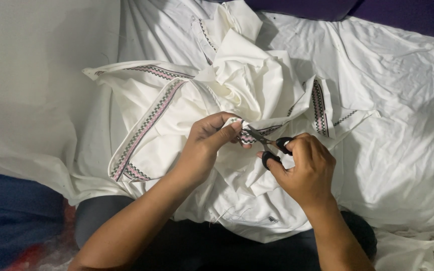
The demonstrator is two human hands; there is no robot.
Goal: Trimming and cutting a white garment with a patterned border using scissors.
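Observation:
A cream-white garment (237,75) with bands of pink, green and black patterned trim (149,120) lies bunched over my lap. My left hand (204,145) pinches a folded edge of the trimmed cloth between thumb and fingers. My right hand (305,168) holds small black-handled scissors (269,145), fingers through the loops. The blades point left and meet the trim right beside my left fingertips. Whether the blades are closed on the cloth is hard to tell.
More white fabric (393,100) spreads across the right side and the left. A dark purple surface (403,12) shows along the top edge. Blue cloth (11,211) and something red (31,253) lie at the lower left. Loose threads hang from the hem near my wrists.

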